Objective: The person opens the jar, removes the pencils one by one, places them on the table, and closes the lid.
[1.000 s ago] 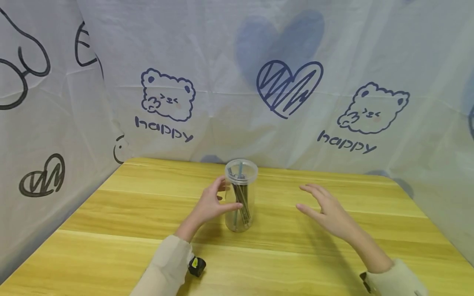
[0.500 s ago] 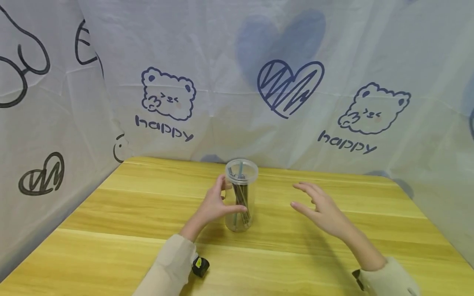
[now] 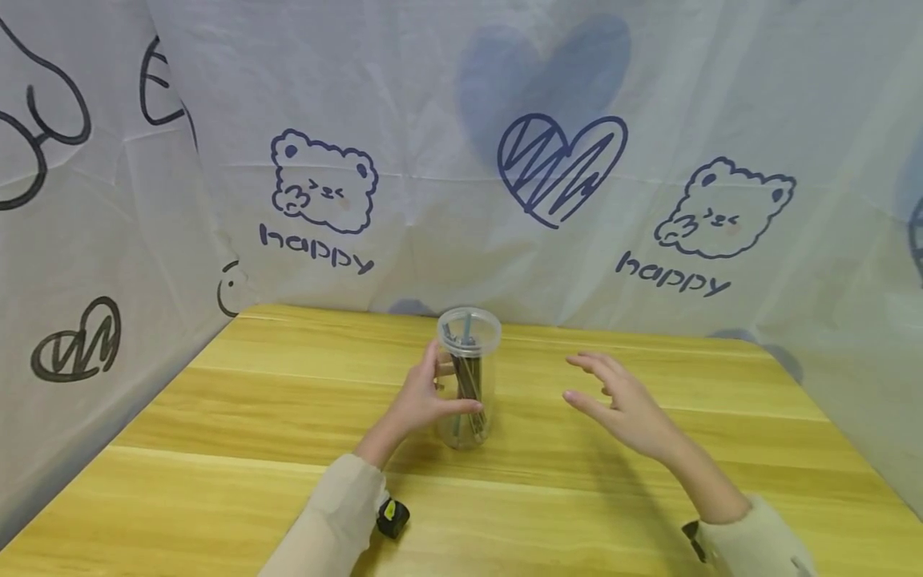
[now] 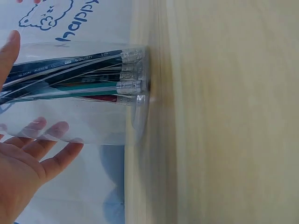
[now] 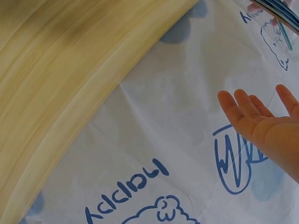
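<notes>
Backdrop of white cloth (image 3: 425,88), printed with bear faces (image 3: 324,184), the word "happy" and hearts, hangs behind a yellow wood-grain table (image 3: 238,497). A clear plastic jar (image 3: 492,381) stands upright on the table toward its far edge, roughly midway across. Inside: a bundle of pencils (image 3: 469,375), mostly dark, plus a green one and a red one; they lean, with silvery ends down at the jar's base in the left wrist view. Whether a lid covers the top cannot be told. Left hand (image 3: 420,401) holds the jar at its side — thumb across the front wall, fingers curved behind. Right hand (image 3: 633,410) is raised to the right of the jar, apart from it, and holds nothing; thumb and fingers are spread wide, pointing toward the jar. Cream sleeves (image 3: 328,509) cover both forearms; a small black device (image 3: 392,519) sits at the left cuff.
</notes>
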Available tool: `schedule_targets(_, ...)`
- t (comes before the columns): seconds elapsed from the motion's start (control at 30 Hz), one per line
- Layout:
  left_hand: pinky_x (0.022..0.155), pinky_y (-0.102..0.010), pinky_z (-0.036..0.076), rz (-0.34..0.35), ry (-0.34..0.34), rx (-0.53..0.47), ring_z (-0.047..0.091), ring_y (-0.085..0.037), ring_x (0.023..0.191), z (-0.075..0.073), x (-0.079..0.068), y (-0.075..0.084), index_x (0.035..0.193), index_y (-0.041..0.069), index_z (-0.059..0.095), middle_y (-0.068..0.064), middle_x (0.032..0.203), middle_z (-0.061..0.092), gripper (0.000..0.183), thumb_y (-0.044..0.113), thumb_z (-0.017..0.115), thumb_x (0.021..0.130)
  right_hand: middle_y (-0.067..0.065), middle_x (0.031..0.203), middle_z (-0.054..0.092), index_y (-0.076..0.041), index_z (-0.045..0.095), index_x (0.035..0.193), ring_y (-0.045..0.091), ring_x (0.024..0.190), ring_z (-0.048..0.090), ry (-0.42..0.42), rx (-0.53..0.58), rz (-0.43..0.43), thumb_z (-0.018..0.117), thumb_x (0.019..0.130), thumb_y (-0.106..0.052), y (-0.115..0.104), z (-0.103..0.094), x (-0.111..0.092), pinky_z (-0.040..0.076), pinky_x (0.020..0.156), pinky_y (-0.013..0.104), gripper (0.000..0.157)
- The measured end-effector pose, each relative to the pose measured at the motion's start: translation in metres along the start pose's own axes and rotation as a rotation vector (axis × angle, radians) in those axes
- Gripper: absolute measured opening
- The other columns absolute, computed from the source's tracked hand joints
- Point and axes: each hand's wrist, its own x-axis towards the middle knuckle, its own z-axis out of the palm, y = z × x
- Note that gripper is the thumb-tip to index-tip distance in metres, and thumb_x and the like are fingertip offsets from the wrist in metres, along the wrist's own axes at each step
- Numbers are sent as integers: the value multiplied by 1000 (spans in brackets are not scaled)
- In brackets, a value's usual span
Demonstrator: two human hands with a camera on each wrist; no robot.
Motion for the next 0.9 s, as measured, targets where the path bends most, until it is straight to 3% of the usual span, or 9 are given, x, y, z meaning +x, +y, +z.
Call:
schedule_targets(0.2, 82, -47, 41, 66, -3, 36, 52, -32, 103, -3, -7, 24, 140, 7, 23, -19, 123, 48, 98, 6, 80, 61, 19, 134, 35, -2, 41, 130, 38, 119, 35, -1, 9, 10, 54, 89, -28, 0, 0, 0, 35, 87, 55, 50)
schedule_targets(0.43, 78, -40, 43, 92, 10, 108, 53, -20, 98, 3, 7, -9, 140, 28, 26, -7, 120, 51, 101, 25, 84, 58, 20, 135, 33, -3, 41, 130, 39, 121, 32, 3, -4, 9, 54, 89, -29, -1, 1, 1, 32, 89, 56, 51)
schedule_targets(0.77, 79, -44, 43, 98, -64, 139, 52, -31, 101, 5, 14, -4, 140, 22, 26, -11, 120, 52, 101, 27, 84, 58, 17, 134, 35, -3, 40, 131, 36, 120, 33, 11, -1, -6, 53, 89, -30, -7, 1, 7, 34, 88, 55, 52)
schedule_targets(0.9, 80, -44, 43, 97, -101, 194, 52, -30, 102, 7, 15, 2, 139, 19, 27, -11, 120, 53, 98, 31, 83, 59, 15, 131, 39, -3, 40, 131, 33, 115, 38, 38, -9, 1, 52, 90, -31, -12, 1, 12, 37, 86, 51, 51)
